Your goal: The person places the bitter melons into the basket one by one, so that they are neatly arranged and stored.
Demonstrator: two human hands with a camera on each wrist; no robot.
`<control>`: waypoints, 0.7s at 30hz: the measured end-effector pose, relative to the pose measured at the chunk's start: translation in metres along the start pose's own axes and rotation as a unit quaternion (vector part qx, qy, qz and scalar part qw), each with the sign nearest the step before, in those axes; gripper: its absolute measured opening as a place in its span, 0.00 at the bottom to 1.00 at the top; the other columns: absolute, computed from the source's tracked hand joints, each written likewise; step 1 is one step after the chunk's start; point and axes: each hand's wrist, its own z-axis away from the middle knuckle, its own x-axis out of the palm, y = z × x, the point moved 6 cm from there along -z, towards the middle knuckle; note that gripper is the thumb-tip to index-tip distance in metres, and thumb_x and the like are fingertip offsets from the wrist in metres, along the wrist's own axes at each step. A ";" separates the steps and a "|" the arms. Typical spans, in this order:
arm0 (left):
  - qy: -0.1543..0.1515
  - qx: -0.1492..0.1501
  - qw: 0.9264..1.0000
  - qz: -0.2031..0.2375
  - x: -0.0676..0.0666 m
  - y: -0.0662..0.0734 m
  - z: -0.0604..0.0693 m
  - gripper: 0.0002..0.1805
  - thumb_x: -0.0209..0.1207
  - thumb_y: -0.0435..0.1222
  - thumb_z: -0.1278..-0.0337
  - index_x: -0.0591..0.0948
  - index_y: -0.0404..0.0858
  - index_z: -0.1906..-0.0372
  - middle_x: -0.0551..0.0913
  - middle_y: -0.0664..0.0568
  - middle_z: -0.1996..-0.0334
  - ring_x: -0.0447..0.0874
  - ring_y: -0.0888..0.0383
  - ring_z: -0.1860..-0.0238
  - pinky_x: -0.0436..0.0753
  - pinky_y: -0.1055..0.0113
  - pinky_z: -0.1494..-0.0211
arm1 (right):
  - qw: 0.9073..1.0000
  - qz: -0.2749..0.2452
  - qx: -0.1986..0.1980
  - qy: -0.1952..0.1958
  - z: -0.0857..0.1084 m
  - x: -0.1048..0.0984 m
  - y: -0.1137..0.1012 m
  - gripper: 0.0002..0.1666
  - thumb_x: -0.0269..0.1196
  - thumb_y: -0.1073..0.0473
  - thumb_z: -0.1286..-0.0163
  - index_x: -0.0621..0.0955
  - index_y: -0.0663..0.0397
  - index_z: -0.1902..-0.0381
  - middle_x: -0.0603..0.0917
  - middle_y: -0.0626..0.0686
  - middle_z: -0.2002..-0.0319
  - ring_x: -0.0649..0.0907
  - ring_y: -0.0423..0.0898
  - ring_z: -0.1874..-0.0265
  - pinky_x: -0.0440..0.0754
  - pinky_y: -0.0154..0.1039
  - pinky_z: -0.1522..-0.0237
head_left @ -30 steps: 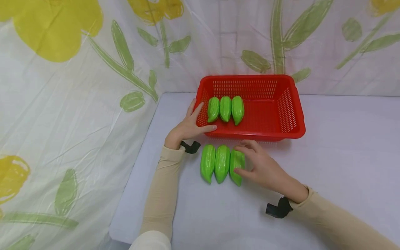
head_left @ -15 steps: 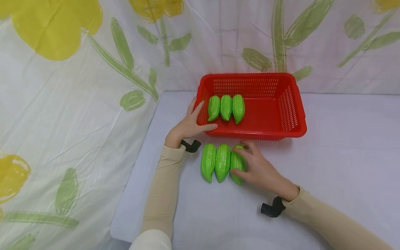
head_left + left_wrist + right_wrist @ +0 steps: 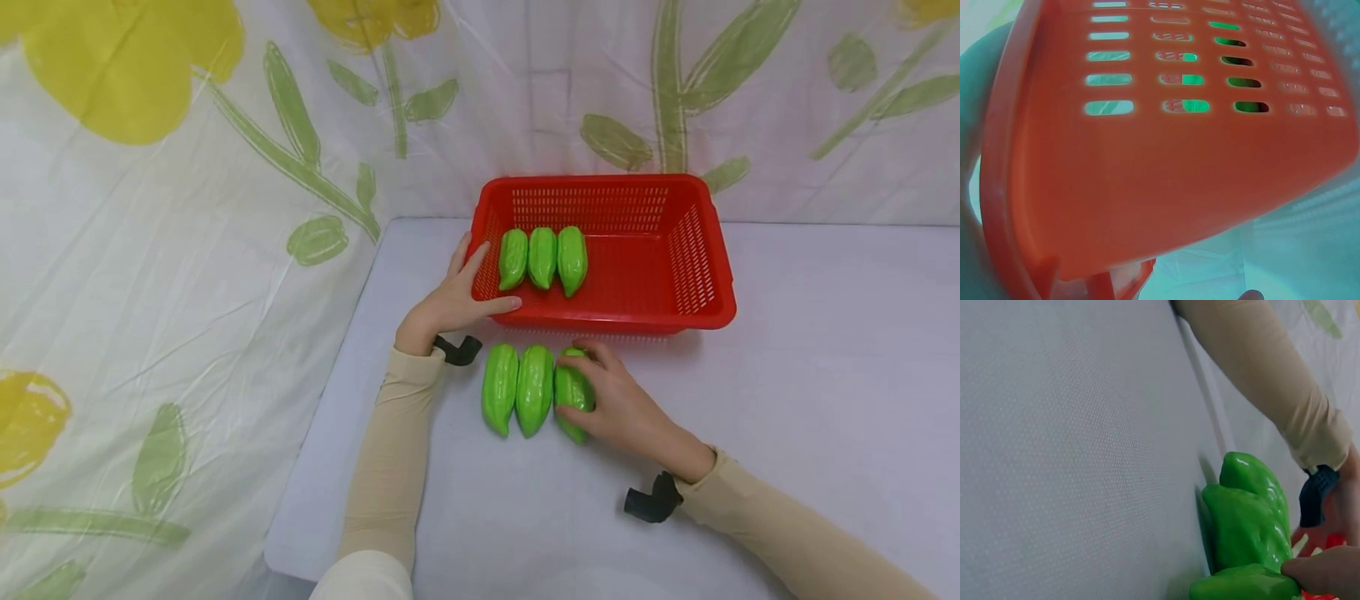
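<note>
While the left hand [image 3: 452,302] lies spread on the red basket [image 3: 637,322], the right hand [image 3: 624,406] pinches the rightmost green vegetable [image 3: 575,389] on the table [image 3: 495,517] (neighbours [image 3: 535,392] sit close, so lifting straight up seems best).

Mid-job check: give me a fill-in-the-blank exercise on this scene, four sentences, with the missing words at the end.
1. The basket is coloured ____.
2. Inside it lie ____ green fruits.
3. The hand resting on the basket is the person's ____ one.
4. In the head view, the right hand holds the ____ fruit of the row on the table.

Missing words: red; three; left; rightmost.
</note>
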 end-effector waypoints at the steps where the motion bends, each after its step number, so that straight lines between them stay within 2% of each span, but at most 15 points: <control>1: 0.000 0.000 1.000 0.000 0.000 0.000 0.000 0.63 0.67 0.64 0.45 0.42 0.52 0.14 0.25 0.62 0.16 0.41 0.47 0.16 0.66 0.39 0.23 | 1.000 -0.001 0.001 0.000 0.000 -0.001 0.000 0.37 0.78 0.57 0.41 0.80 0.58 0.35 0.70 0.64 0.30 0.73 0.62 0.32 0.78 0.62 0.35; 7: 0.000 -0.002 1.000 -0.003 0.000 -0.001 -0.001 0.63 0.66 0.65 0.45 0.42 0.53 0.14 0.25 0.62 0.16 0.40 0.46 0.16 0.67 0.39 0.23 | 1.000 -0.003 -0.004 0.007 0.004 -0.006 -0.004 0.37 0.79 0.58 0.42 0.80 0.58 0.35 0.70 0.64 0.30 0.72 0.61 0.32 0.79 0.62 0.35; 15: 0.003 0.004 1.000 -0.004 0.000 0.000 0.000 0.63 0.67 0.65 0.44 0.42 0.53 0.14 0.25 0.61 0.16 0.40 0.47 0.15 0.66 0.40 0.22 | 0.999 -0.005 -0.039 0.028 0.012 -0.019 -0.018 0.37 0.79 0.60 0.43 0.80 0.55 0.35 0.70 0.62 0.30 0.74 0.59 0.33 0.83 0.57 0.40; 17: 0.003 0.003 1.000 -0.003 0.000 0.000 0.000 0.63 0.67 0.65 0.45 0.42 0.53 0.14 0.25 0.62 0.16 0.40 0.47 0.15 0.66 0.40 0.22 | 0.998 -0.007 -0.048 0.034 0.014 -0.024 -0.023 0.38 0.80 0.60 0.43 0.79 0.54 0.35 0.70 0.61 0.29 0.75 0.57 0.34 0.85 0.55 0.42; 21: 0.002 -0.001 1.000 -0.003 -0.001 0.000 0.000 0.64 0.67 0.65 0.45 0.42 0.53 0.14 0.25 0.62 0.16 0.41 0.47 0.15 0.65 0.39 0.22 | 0.998 -0.026 -0.052 0.038 0.019 -0.033 -0.033 0.39 0.80 0.59 0.44 0.78 0.52 0.34 0.68 0.59 0.28 0.78 0.52 0.40 0.89 0.46 0.55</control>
